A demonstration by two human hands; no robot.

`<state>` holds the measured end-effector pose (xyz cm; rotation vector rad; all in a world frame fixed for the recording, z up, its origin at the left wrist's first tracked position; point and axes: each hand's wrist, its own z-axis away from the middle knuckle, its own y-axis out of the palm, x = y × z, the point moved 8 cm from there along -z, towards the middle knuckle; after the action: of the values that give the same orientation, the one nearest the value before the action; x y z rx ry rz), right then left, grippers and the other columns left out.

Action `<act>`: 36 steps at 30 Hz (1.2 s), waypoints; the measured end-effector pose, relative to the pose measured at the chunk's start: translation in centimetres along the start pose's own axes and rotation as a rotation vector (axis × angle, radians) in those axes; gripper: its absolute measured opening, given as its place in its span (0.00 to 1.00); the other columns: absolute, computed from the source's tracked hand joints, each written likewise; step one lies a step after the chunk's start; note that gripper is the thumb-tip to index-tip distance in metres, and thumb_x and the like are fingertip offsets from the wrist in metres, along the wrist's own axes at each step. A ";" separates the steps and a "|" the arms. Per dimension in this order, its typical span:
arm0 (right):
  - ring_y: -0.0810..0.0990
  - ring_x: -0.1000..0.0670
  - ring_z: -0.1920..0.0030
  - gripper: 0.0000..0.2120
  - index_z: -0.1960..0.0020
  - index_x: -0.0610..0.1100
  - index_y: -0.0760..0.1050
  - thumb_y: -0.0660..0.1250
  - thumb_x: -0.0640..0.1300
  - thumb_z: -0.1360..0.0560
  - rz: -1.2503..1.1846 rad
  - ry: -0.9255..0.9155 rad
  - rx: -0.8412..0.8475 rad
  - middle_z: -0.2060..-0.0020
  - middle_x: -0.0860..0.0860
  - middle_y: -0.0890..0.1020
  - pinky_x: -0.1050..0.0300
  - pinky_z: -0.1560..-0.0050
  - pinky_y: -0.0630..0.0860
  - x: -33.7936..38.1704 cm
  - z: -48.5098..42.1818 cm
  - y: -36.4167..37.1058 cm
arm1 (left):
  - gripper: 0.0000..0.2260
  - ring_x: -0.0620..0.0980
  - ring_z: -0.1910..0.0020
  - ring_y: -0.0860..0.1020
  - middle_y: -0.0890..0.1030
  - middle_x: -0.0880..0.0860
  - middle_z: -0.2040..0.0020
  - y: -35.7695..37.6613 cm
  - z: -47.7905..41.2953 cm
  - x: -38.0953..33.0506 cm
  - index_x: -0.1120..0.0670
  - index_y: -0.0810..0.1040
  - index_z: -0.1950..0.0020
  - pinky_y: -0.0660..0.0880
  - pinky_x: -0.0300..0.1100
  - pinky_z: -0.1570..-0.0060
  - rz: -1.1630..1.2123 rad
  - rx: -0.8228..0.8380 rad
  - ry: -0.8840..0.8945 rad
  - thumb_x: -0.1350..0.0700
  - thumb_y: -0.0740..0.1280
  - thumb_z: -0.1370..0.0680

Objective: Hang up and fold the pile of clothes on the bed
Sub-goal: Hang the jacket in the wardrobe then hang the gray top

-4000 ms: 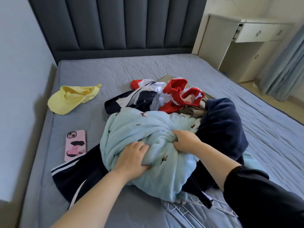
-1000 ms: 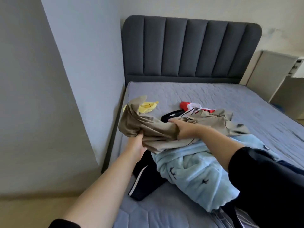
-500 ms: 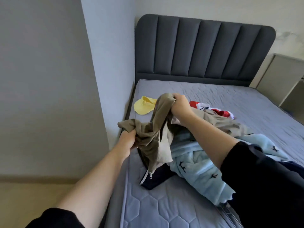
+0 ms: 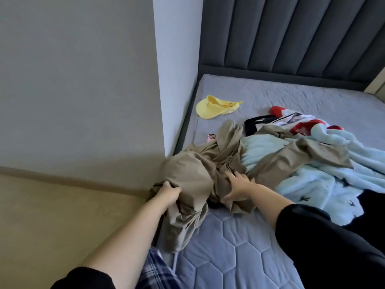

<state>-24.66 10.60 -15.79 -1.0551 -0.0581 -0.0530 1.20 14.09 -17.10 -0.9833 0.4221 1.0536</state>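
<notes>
Status: khaki garment [image 4: 191, 174] is the piece in hand. It lies centre frame, bunched at the left edge of the bed [image 4: 239, 247]. One part hangs over the side, another trails right across the light blue fleece [image 4: 312, 184].

Left hand [image 4: 168, 195] has its grip clamped on a wad of the khaki at the bed edge. Right hand [image 4: 237, 188] lies on the cloth just right of it, fingers spread and fairly straight, grip apart, nothing pinched that I can see.

Rest of the pile, including a red-and-white top [image 4: 300, 122], sits right of centre, partly under the fleece. Yellow cap [image 4: 214, 107] and pink phone [image 4: 211, 138] lie upper centre, near the wall.

Step, as I read it: getting the khaki piece clear of the pile so it can be hung or folded.

To do it well:
- find a real edge first (waistband, collar or hem; can't tell the garment type from this bunch) and don't haul on a wad
- right hand should pin the fleece down or take a second corner, else the fleece likely drags along
- lift up and toward bottom left of frame, then shake once to open
- watch the phone: the khaki lies just beside it, and a hard tug could flick it off the bed
</notes>
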 end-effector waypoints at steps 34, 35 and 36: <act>0.76 0.48 0.64 0.17 0.52 0.46 0.81 0.62 0.28 0.29 -0.998 0.003 -0.185 0.63 0.50 0.81 0.64 0.68 0.73 2.8 -4.1 -0.5 | 0.39 0.60 0.26 0.57 0.59 0.60 0.25 1.8 2.6 2.1 0.54 0.56 0.25 0.55 0.63 0.29 -0.287 -0.555 0.723 0.61 0.63 0.35; 0.72 0.48 0.71 0.19 0.64 0.49 0.80 0.61 0.27 0.30 -0.904 -0.100 -0.063 0.72 0.51 0.77 0.64 0.75 0.67 4.8 -2.9 0.1 | 0.36 0.59 0.25 0.58 0.61 0.60 0.25 2.4 3.4 1.3 0.55 0.58 0.25 0.54 0.62 0.28 -0.284 -0.523 0.836 0.60 0.59 0.35; 0.70 0.49 0.74 0.21 0.72 0.49 0.77 0.60 0.27 0.31 -0.764 -0.202 0.096 0.78 0.53 0.74 0.64 0.77 0.64 6.6 -1.5 1.2 | 0.34 0.57 0.25 0.58 0.63 0.59 0.25 3.1 3.9 0.9 0.55 0.60 0.25 0.55 0.61 0.28 -0.277 -0.463 0.921 0.59 0.57 0.33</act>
<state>-18.00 9.74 -17.06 -0.8892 -0.6387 -0.6280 -1.63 18.27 -17.12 -1.8816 0.7736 0.3900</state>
